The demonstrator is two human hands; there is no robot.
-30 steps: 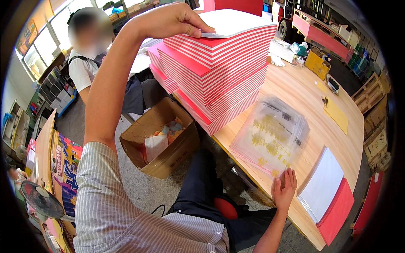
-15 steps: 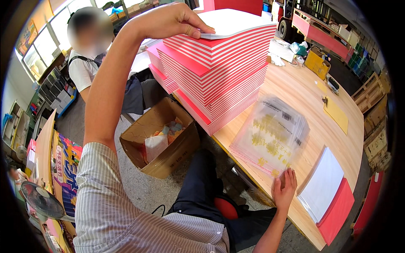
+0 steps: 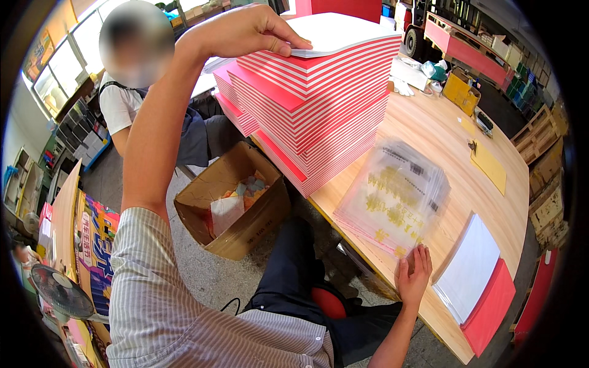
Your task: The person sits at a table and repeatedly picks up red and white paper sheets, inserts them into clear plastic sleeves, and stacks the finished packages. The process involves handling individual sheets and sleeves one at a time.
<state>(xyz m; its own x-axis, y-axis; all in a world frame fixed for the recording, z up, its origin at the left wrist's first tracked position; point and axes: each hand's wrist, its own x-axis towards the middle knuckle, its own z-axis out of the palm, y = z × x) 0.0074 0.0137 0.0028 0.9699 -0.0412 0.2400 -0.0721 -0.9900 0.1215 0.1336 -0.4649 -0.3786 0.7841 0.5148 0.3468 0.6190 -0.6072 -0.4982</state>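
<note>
A tall stack of alternating red and white paper layers rises at the table's near left edge. My left hand reaches over its top and pinches the near left corner of the white sheets lying uppermost, which lifts slightly there. My right hand rests on the table edge with its fingers stretched out and nothing in them. Just past its fingertips lies a pile of clear plastic bags with gold and black print. To its right sit a stack of white sheets and red sheets.
An open cardboard box with paper scraps stands on the floor left of the wooden table. A co-worker sits beyond my left arm. A yellow clipboard and a yellow box lie farther right. A fan stands at lower left.
The co-worker's head and upper body have shifted slightly to the right and closer. Both my hands, the stack and the bags stay where they were.
</note>
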